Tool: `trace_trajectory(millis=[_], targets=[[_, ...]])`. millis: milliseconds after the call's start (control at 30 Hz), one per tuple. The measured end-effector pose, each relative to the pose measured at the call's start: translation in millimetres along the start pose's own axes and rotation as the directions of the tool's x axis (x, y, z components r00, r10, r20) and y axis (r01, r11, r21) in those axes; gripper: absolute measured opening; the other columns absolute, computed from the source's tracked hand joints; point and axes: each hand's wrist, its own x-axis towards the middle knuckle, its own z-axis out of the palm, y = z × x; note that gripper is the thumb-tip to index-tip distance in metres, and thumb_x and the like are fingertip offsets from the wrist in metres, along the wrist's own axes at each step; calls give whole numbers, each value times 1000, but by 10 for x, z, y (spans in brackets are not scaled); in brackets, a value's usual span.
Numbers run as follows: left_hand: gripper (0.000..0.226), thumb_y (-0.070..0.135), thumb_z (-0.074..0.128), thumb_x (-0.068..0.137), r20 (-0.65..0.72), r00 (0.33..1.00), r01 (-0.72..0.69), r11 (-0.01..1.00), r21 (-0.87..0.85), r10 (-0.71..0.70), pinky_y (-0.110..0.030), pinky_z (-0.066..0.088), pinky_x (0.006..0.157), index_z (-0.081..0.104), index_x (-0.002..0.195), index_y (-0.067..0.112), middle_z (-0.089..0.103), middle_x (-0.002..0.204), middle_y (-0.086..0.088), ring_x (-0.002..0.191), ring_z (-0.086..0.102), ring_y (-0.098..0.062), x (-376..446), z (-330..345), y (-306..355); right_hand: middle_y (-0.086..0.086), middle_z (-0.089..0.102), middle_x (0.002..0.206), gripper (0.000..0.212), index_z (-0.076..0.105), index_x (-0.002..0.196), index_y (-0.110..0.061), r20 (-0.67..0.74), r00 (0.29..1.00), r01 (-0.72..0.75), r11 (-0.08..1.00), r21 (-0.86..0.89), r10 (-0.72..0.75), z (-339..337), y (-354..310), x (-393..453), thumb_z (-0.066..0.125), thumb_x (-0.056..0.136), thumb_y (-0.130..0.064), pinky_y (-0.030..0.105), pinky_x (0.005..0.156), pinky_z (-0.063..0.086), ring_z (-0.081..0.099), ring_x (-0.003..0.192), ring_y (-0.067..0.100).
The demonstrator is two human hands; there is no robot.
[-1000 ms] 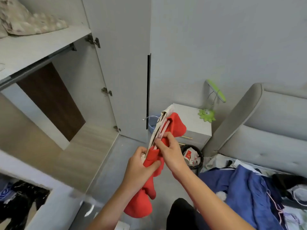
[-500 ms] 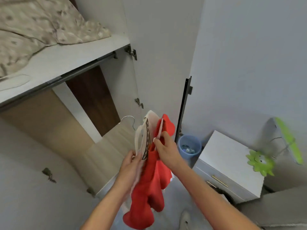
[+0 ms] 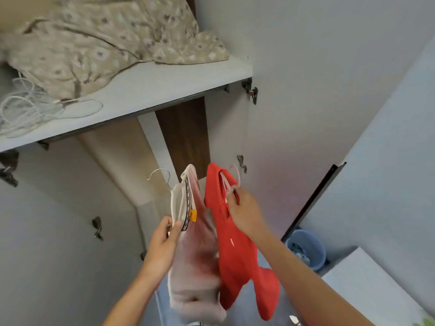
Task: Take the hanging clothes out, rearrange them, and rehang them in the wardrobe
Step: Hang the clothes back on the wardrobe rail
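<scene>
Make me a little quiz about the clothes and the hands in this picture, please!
1. True or false: the right hand grips the red garment at its pink hanger.
2. Which garment does the left hand hold? A) white garment B) the red one
3. Fill in: the patterned bedding lies on the wardrobe's top ____.

Key: 1 true; 2 A; 3 shelf.

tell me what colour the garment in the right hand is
Red, held by the right hand; head view.
</scene>
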Motion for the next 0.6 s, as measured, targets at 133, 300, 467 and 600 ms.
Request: trace_trajectory(millis=[133,300,467,600], targets=[[35,23,55,108,-35,999,-2,1000,-14,1,-30,29,60,43,88,-4,39,74,-4,68,33,-18,354,-57,-67,6,67,83,25,62,93,-12,-57,997,51,993,-107,-57,75,45,368,49,109,-25,37,67,45,62,72,24],[33,25,56,108,-34,999,-19,1000,-2,19,-27,29,56,47,89,-1,46,70,-5,61,34,-12,819,-207,-161,9,70,89,16,63,97,-14,-66,989,113,960,-256,-134,184,-95,840,52,107,-19,41,73,51,65,79,31],[32,37,54,107,-44,999,-10,985,173,18,-44,45,66,48,86,13,57,70,-16,62,46,-26,1171,-394,-276,9,73,101,19,65,110,-16,-29,988,131,925,-357,-152,286,-215,1218,49,108,-25,42,81,55,69,92,32],[27,41,52,106,-86,995,-14,930,366,49,-42,48,67,48,85,25,51,58,3,67,56,-28,1438,-536,-286,8,71,102,21,65,109,-16,-18,984,156,911,-381,-176,365,-250,1604,49,109,-29,42,84,56,69,94,31]])
